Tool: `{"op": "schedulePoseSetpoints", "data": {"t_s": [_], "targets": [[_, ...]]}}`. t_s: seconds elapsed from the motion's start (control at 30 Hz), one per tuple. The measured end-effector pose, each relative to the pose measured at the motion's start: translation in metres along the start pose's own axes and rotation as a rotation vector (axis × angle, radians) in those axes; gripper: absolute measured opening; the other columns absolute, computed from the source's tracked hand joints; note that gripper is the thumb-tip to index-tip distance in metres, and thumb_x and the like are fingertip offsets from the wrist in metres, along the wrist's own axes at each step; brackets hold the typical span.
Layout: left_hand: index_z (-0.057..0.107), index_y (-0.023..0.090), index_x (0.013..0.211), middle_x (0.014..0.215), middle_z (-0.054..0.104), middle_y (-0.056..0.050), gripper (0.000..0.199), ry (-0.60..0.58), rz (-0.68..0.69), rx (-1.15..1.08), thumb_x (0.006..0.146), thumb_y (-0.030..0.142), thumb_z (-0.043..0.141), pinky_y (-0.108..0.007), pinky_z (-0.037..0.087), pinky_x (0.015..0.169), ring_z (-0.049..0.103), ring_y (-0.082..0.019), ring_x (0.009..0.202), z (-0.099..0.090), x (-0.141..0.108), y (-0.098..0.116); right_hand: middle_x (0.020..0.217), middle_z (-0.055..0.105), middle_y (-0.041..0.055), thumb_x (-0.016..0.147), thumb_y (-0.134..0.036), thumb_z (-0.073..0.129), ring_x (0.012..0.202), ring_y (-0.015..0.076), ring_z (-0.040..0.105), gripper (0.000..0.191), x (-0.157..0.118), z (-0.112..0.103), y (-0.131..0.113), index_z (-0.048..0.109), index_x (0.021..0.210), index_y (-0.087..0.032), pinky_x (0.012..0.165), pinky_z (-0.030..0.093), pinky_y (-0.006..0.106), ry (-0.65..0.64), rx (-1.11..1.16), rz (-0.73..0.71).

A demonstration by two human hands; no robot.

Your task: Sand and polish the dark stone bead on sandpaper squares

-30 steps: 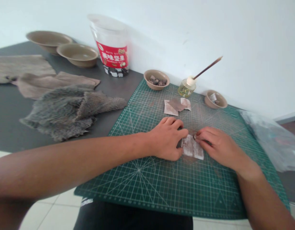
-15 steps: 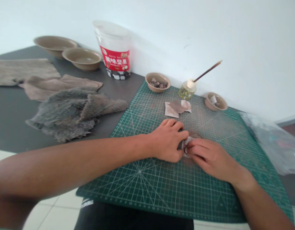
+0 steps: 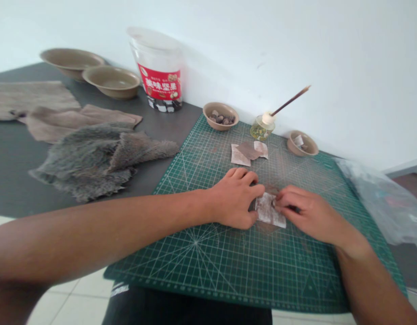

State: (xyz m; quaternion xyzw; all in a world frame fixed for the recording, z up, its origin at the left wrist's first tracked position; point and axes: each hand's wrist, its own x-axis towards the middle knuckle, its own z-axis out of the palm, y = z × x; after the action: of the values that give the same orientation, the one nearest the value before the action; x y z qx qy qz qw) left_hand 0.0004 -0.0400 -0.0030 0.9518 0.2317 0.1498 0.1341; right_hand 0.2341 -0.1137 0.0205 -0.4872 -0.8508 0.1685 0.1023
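On the green cutting mat (image 3: 229, 266) lies a white paper-like square (image 3: 270, 216) with brown stains, perhaps sandpaper. My left hand (image 3: 236, 198) rests on the mat with bent fingers. Its thumb and forefinger grip the square's left edge, and a dark patch shows between them. My right hand (image 3: 301, 212) is closed in a pinch over the square's right side. A small dark thing shows at its fingertips, too small to name. Behind my hands, two stained white squares (image 3: 240, 155) and a brown one (image 3: 249, 150) overlap.
Along the wall stand a bowl of brown lumps (image 3: 220, 116), a glass jar (image 3: 262, 127) with a brush (image 3: 291, 100), and a small bowl (image 3: 302, 143). To the left are grey fur cloth (image 3: 83, 158), a plastic tub (image 3: 157, 72) and larger bowls (image 3: 112, 83). A clear bag (image 3: 381, 198) lies right.
My right hand has moved slightly right, away from my left. The stained square, crumpled between my hands before, now lies flatter and shows more. My left hand has hardly moved.
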Motion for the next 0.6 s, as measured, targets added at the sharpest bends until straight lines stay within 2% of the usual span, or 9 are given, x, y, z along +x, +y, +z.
{"op": "schedulePoseSetpoints", "data": {"t_s": [0.07, 0.17, 0.23, 0.37, 0.5, 0.53, 0.6], "targets": [[0.061, 0.02, 0.106, 0.126, 0.055, -0.011, 0.035, 0.006, 0.005, -0.006, 0.079, 0.042, 0.064, -0.05, 0.039, 0.104, 0.049, -0.034, 0.119, 0.0003, -0.0001, 0.0, 0.097, 0.068, 0.0041, 0.099, -0.019, 0.055, 0.088, 0.0183, 0.065, 0.014, 0.0003, 0.001, -0.0015, 0.066, 0.091, -0.023, 0.078, 0.051, 0.032, -0.059, 0.057, -0.082], [0.061, 0.021, 0.108, 0.127, 0.055, -0.011, 0.036, 0.006, 0.002, 0.001, 0.079, 0.041, 0.064, -0.05, 0.039, 0.104, 0.049, -0.034, 0.119, 0.0004, 0.0001, 0.0002, 0.101, 0.069, 0.0061, 0.099, -0.019, 0.054, 0.091, 0.021, 0.065, 0.014, 0.0036, 0.0011, -0.0025, 0.066, 0.093, -0.022, 0.08, 0.051, 0.035, 0.068, -0.029, -0.019], [0.061, 0.021, 0.107, 0.127, 0.055, -0.011, 0.035, -0.002, -0.005, 0.01, 0.078, 0.041, 0.065, -0.05, 0.039, 0.103, 0.049, -0.034, 0.119, 0.0003, 0.0004, 0.0002, 0.098, 0.069, 0.0063, 0.097, -0.017, 0.055, 0.089, 0.0215, 0.064, 0.014, 0.0057, -0.0013, -0.0018, 0.066, 0.091, -0.022, 0.079, 0.05, 0.036, 0.097, -0.085, 0.023], [0.061, 0.021, 0.107, 0.126, 0.056, -0.01, 0.036, -0.003, 0.005, 0.001, 0.078, 0.042, 0.065, -0.05, 0.039, 0.104, 0.049, -0.034, 0.119, 0.0006, 0.001, -0.0004, 0.096, 0.07, 0.0036, 0.098, -0.017, 0.055, 0.09, 0.019, 0.065, 0.016, 0.0067, -0.0037, -0.0018, 0.066, 0.088, -0.023, 0.081, 0.048, 0.035, -0.082, -0.011, -0.117], [0.061, 0.021, 0.109, 0.127, 0.055, -0.01, 0.036, 0.005, 0.006, 0.004, 0.078, 0.041, 0.064, -0.051, 0.039, 0.104, 0.049, -0.034, 0.12, 0.0012, 0.0013, -0.0011, 0.099, 0.071, 0.0053, 0.098, -0.019, 0.056, 0.093, 0.0213, 0.065, 0.013, 0.0075, -0.0062, 0.002, 0.066, 0.091, -0.022, 0.085, 0.046, 0.038, 0.058, -0.108, -0.02], [0.061, 0.021, 0.108, 0.127, 0.055, -0.01, 0.036, 0.004, 0.002, 0.007, 0.078, 0.041, 0.064, -0.051, 0.039, 0.104, 0.049, -0.034, 0.12, 0.0011, 0.0013, -0.0011, 0.097, 0.072, 0.005, 0.098, -0.018, 0.057, 0.092, 0.021, 0.065, 0.013, 0.0074, -0.0073, 0.0026, 0.066, 0.09, -0.022, 0.084, 0.046, 0.038, 0.053, -0.119, -0.016], [0.061, 0.021, 0.107, 0.127, 0.055, -0.011, 0.036, 0.0, 0.0, 0.009, 0.078, 0.042, 0.065, -0.051, 0.039, 0.104, 0.049, -0.034, 0.119, 0.0007, 0.001, -0.0007, 0.094, 0.072, 0.0033, 0.097, -0.017, 0.057, 0.089, 0.0194, 0.065, 0.014, 0.0069, -0.0079, 0.0015, 0.066, 0.087, -0.022, 0.082, 0.045, 0.037, -0.047, -0.081, -0.082]]}}
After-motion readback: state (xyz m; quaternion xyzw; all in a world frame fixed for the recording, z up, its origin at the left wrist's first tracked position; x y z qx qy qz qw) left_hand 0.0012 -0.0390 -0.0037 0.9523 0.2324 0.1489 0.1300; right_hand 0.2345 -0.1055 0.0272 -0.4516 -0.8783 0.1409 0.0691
